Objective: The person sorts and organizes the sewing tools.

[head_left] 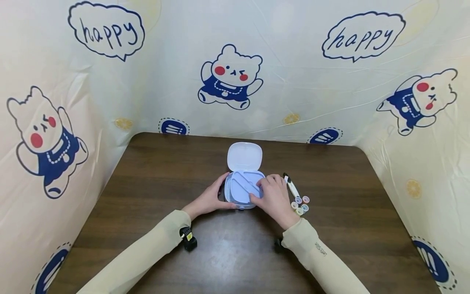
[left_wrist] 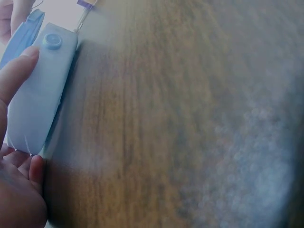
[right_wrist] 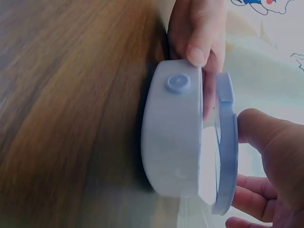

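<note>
A light blue box (right_wrist: 171,133) with a round front button stands on the table, its hinged lid (head_left: 244,157) swung up at the back. My left hand (head_left: 209,198) grips the box at its left side, thumb on the front and fingers round the far side. With thumb and fingers, my right hand (head_left: 273,196) pinches a flat blue inner tray (right_wrist: 227,156) that has a raised diagonal strip. In the right wrist view a gap shows between the tray and the box rim. The tray hides most of the box's inside.
Right of the box, a black-and-white pen-like thing (head_left: 292,188) lies on the brown table (head_left: 165,171). Several small round pots (head_left: 300,211) with coloured contents cluster just below it. A cloth printed with bears hangs round the table's back and sides.
</note>
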`<move>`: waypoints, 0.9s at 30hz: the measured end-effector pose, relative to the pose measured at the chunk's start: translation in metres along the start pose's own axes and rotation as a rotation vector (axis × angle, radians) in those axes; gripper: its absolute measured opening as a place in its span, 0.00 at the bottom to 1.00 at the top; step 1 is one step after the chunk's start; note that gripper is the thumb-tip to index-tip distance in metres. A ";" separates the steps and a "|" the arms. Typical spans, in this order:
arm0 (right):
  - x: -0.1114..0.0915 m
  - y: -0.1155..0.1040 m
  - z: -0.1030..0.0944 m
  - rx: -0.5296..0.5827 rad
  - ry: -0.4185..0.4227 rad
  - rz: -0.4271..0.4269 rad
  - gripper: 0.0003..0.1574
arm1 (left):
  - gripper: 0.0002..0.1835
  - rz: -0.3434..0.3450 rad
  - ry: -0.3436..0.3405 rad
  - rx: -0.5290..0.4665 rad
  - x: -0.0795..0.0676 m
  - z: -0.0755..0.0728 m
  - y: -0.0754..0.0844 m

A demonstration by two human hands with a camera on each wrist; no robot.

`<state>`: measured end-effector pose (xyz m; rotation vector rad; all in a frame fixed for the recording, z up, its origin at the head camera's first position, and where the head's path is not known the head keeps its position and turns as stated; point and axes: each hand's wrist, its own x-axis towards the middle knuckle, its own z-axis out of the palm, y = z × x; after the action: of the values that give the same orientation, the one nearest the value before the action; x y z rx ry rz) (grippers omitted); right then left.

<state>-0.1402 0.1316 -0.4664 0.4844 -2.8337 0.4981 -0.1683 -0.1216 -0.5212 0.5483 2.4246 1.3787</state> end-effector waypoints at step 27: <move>-0.026 0.062 -0.030 0.022 0.011 0.130 0.25 | 0.65 -0.032 -0.001 0.004 -0.001 0.001 -0.001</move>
<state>-0.1340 0.2046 -0.4642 0.3007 -2.8643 0.5546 -0.1674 -0.1220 -0.5225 0.5092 2.4246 1.3608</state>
